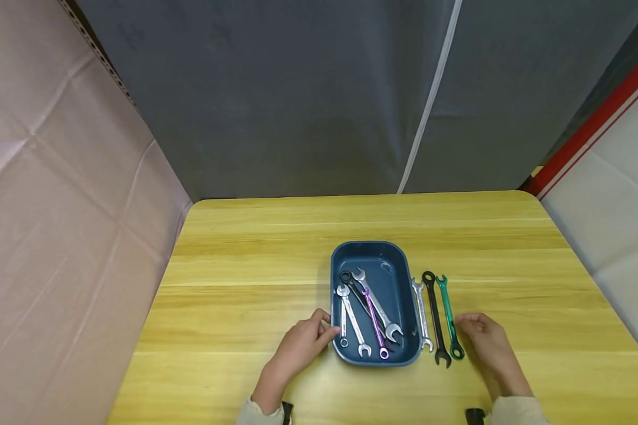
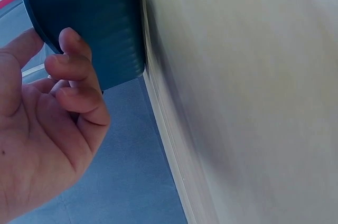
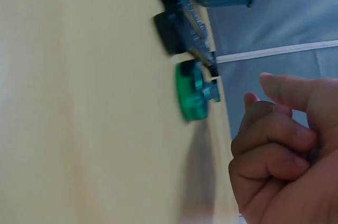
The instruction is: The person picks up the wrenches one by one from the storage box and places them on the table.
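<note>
Evidently, the left hand (image 1: 300, 342) pinched the blue tray (image 1: 393, 280) at its left edge, while the right hand (image 1: 489, 347), fingers curled on nothing, was just beside the green wrench (image 1: 448, 307). Left of that, a black wrench (image 1: 436, 313) and a silver wrench (image 1: 422, 313) lay alongside the tray, which held mixed wrenches (image 1: 374, 321). The step seemed to be steadying the tray; picking up another wrench would probably call for uncurling the right fingers.

- A cloth-walled booth; whether within a home or workshop, I cannot tell
- Grey cloth (image 1: 276, 100) hanging across the top of the frame
- Creased pinkish sheet (image 1: 58, 195) at the left, red-edged white sheet (image 1: 617, 218) at the right
- Wood-grain table (image 1: 234, 265) at lower centre, with wrenches (image 1: 436, 317) on it
</note>
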Available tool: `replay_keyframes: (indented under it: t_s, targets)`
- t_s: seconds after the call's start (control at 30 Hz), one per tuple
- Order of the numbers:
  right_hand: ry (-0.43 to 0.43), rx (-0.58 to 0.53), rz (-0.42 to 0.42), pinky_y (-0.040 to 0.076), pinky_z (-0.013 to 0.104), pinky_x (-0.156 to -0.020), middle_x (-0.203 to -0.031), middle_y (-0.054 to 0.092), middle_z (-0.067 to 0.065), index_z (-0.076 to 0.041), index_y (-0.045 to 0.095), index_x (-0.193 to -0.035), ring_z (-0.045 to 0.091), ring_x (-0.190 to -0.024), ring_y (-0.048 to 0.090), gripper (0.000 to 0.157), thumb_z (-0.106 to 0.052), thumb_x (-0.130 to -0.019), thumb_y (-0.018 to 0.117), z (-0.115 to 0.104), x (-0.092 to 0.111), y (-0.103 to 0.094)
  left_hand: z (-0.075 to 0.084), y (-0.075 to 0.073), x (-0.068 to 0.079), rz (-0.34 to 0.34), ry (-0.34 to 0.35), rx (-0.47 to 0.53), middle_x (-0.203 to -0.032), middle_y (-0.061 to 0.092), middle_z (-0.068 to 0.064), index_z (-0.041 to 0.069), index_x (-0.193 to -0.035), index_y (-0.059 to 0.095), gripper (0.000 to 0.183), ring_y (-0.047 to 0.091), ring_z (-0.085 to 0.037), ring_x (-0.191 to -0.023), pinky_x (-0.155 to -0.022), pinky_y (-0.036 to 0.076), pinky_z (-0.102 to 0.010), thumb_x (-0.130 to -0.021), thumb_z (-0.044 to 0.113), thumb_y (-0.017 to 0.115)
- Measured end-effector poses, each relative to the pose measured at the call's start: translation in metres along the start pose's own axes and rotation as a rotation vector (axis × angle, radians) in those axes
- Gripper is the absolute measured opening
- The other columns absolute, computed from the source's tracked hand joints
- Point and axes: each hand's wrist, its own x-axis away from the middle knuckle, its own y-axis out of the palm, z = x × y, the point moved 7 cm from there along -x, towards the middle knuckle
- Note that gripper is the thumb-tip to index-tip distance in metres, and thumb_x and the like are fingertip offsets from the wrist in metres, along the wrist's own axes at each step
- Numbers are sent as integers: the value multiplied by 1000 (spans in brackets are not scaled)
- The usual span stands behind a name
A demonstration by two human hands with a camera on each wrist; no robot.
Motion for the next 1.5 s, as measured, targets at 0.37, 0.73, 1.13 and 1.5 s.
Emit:
replay_keyframes:
  t_s: [0.37,0.73,1.13,1.5]
  targets:
    - [-57,-155,2,35,24,-45,-56,38,-12,5,46,-128,3,-46,32,53,-41,-100,48,-32,8,-2,-1,1,2,-6,-7,-6,-67,55,9,8,-108,57,33,46,-2,-59,-58,39,-22,-96,39,56]
    - [-139,-214,-41,33,26,-47,-56,34,-10,3,52,-121,6,-48,32,43,-34,-100,52,-91,21,14,-1,2,1,-4,-9,-21,-67,55,9,10,-106,57,30,46,-2,-59,-58,39,-22,-97,39,56]
    - [-210,-307,-161,31,22,-47,-56,34,-7,8,55,-117,6,-46,30,35,-23,-99,55,-130,22,62,-2,2,0,-6,-16,-22,-66,55,10,11,-106,57,29,47,-2,-59,-58,39,-22,-97,39,55]
    - [-188,-320,-225,29,20,-47,-57,36,-5,9,56,-115,7,-48,33,32,-20,-99,54,-137,18,95,0,0,0,-7,-1,-17,-66,56,10,11,-106,57,32,47,-1,-59,-58,39,-21,-97,42,55]
